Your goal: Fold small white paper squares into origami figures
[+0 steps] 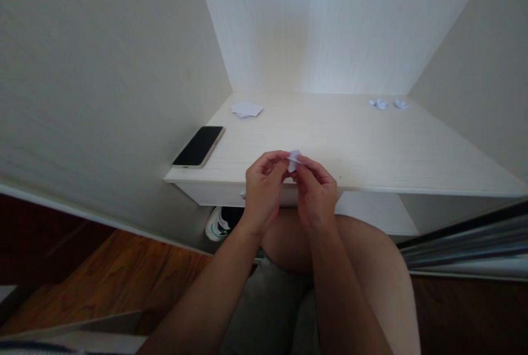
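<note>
Both of my hands meet over the front edge of a white desk [371,146]. My left hand [263,190] and my right hand [315,192] pinch a small folded piece of white paper [293,159] between their fingertips, holding it just above the desk top. The fingers of both hands are curled round the paper.
A black phone [199,146] lies at the desk's left front corner. A small stack of white paper squares [246,109] sits at the back left. Small folded paper pieces [388,104] lie at the back right. Walls close in both sides. A shoe [218,224] lies under the desk.
</note>
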Demonstrator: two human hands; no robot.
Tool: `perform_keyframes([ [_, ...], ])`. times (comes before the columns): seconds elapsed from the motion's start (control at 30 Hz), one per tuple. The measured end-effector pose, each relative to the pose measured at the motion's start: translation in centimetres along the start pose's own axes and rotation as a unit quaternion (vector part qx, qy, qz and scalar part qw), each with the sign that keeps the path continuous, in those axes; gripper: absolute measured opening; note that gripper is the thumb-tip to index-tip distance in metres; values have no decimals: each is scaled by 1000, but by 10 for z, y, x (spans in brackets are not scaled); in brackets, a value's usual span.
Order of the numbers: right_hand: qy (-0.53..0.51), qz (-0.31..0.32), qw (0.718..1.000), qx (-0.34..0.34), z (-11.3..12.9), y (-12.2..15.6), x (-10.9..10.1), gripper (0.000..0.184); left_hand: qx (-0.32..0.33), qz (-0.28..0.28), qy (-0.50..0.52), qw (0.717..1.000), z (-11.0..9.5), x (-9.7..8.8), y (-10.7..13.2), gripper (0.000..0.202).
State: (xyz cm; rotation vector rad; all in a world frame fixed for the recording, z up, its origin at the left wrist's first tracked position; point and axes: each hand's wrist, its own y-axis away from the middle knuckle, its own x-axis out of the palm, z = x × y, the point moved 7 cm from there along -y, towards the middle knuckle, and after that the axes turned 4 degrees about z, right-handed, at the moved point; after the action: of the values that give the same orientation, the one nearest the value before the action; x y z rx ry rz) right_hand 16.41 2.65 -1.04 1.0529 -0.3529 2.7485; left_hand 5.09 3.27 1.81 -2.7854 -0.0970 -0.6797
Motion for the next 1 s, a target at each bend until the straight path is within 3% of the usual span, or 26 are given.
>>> perform_keyframes([
  [0.17,-7,9,1000,20,-4,1,2,12,-64,6,31,997,0,-9,-1,12],
  [0.53,-49,23,996,67,-1,2,9,18,-123,10,70,990,-4,-12,-2,31],
  [0.7,-64,5,995,76,-2,0,6,27,-159,12,102,982,0,-6,-2,21],
  [1.0,-69,24,995,74,6,2,9,23,-117,66,50,990,-12,-1,-6,19],
])
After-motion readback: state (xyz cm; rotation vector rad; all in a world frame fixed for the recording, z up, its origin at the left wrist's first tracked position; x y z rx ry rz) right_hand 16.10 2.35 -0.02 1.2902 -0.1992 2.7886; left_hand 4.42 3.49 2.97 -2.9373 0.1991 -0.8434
